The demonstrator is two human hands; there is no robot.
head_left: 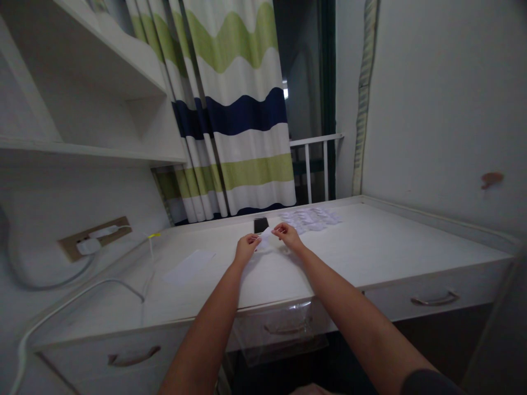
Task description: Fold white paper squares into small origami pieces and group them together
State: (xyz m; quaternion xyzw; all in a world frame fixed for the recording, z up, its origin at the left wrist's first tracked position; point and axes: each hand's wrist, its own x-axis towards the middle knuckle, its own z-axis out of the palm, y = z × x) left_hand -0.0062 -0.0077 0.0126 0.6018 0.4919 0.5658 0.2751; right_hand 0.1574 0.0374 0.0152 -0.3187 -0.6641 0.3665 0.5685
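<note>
Between my two hands a small white piece of paper (265,235) is held up just above the desk. The fingers of my left hand (247,245) pinch its left side. From the right, my right hand (287,235) grips the other side between thumb and fingers. Behind the hands lies a dark phone-like rectangle (261,224). Several small white folded or crumpled pieces (310,219) lie in rows beyond my right hand. A flat white sheet (190,266) rests on the desk to the left of my left hand.
The white desk (370,247) has drawers with metal handles (435,299). A clear plastic bag (284,329) hangs at its front edge. On the left are a white cable (94,285), plugs in a wall socket (94,240) and overhead shelves (94,148). A striped curtain (247,118) hangs behind.
</note>
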